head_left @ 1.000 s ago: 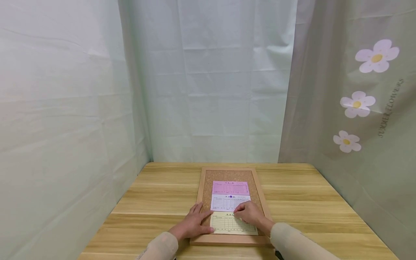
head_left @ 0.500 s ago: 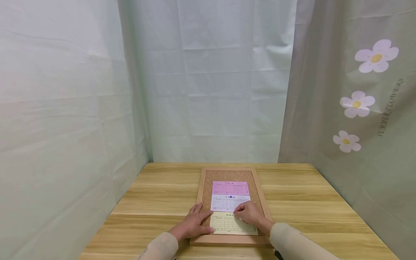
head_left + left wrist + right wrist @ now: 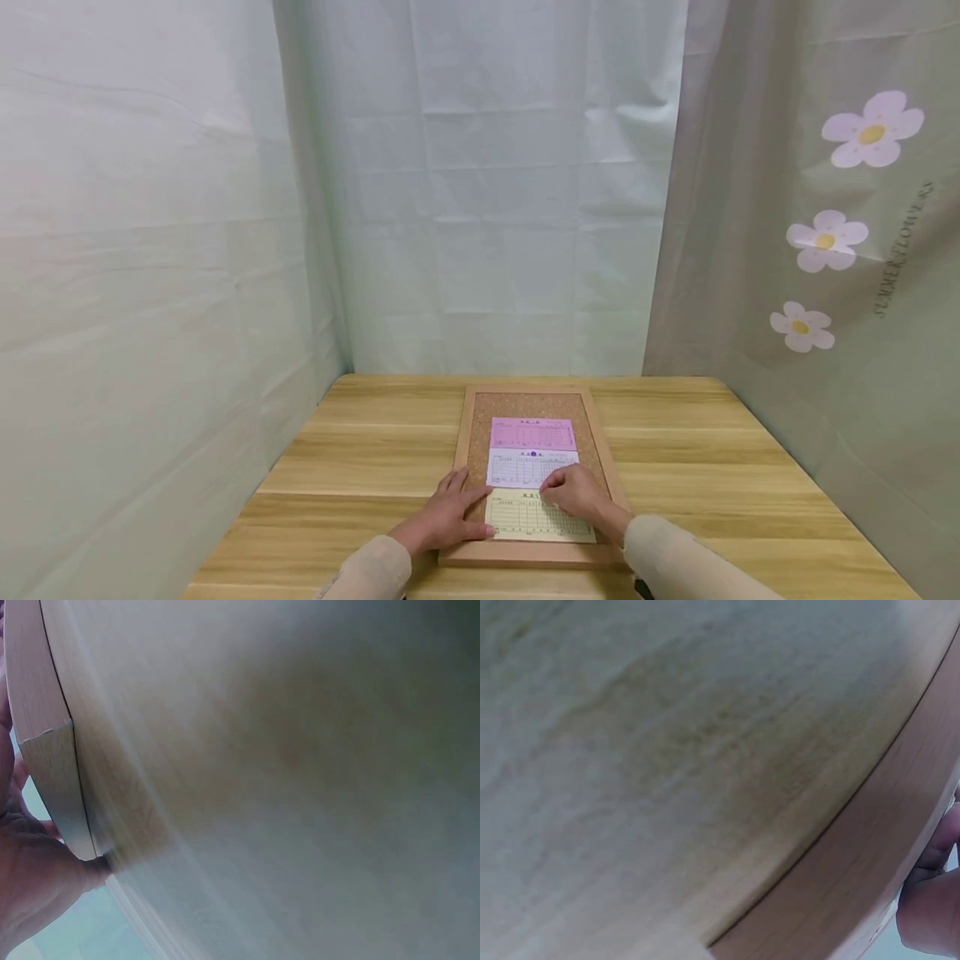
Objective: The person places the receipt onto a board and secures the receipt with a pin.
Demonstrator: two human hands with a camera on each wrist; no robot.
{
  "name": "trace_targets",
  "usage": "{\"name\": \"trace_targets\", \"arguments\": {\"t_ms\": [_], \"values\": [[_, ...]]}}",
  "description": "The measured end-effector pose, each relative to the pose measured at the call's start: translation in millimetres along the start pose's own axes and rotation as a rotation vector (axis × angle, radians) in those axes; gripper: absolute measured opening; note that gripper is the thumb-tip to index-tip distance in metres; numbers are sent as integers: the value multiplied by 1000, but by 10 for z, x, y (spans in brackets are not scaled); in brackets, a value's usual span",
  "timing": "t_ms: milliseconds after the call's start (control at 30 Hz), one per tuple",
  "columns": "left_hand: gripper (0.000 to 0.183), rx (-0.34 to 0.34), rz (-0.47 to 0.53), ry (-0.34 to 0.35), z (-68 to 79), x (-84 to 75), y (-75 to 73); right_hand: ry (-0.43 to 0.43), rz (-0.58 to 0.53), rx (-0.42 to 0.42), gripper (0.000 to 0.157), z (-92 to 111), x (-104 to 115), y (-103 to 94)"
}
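Note:
A wood-framed cork board [image 3: 491, 407] lies flat on the table with three printed slips in a column. The pink slip [image 3: 517, 433] is farthest, the white slip [image 3: 506, 468] is in the middle and the yellow slip [image 3: 517, 525] is nearest. My left hand [image 3: 446, 512] spreads over the board's left edge, index finger and thumb touching the yellow slip's left side. At that slip's top edge, my right hand [image 3: 577, 492] has thumb and fingers pinched together on a small pushpin, mostly hidden by the fingertips. A purple pushpin [image 3: 533, 454] stands at the white slip's top.
The wood-grain table [image 3: 360, 467] extends on both sides of the board. Pale curtains [image 3: 495, 250] surround it at the back and left, and a flower-printed curtain [image 3: 780, 417] hangs on the right. Both wrist views mostly show blurred tabletop and board frame.

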State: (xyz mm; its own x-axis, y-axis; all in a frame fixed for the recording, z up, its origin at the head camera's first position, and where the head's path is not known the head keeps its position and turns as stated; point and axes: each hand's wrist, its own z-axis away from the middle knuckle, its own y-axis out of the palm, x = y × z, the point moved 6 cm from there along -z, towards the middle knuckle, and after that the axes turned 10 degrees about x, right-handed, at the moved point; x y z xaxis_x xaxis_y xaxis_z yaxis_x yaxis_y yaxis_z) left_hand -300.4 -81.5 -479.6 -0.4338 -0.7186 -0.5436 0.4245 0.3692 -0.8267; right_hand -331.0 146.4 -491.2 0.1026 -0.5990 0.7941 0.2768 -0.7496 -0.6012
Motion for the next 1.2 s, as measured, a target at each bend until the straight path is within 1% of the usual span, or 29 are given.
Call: {"name": "trace_targets", "arguments": {"t_ms": [400, 667, 933, 1200], "values": [[68, -3, 9, 11, 4, -5, -3, -16, 27, -11, 8, -4, -6, -11], [68, 5, 11, 5, 13, -27, -3, -8, -1, 14, 9, -2, 7, 0], [68, 5, 24, 2, 26, -37, 20, 14, 7, 30, 9, 5, 8, 9], [68, -3, -7, 8, 2, -13, -5, 3, 44, 12, 8, -21, 25, 1]]}}
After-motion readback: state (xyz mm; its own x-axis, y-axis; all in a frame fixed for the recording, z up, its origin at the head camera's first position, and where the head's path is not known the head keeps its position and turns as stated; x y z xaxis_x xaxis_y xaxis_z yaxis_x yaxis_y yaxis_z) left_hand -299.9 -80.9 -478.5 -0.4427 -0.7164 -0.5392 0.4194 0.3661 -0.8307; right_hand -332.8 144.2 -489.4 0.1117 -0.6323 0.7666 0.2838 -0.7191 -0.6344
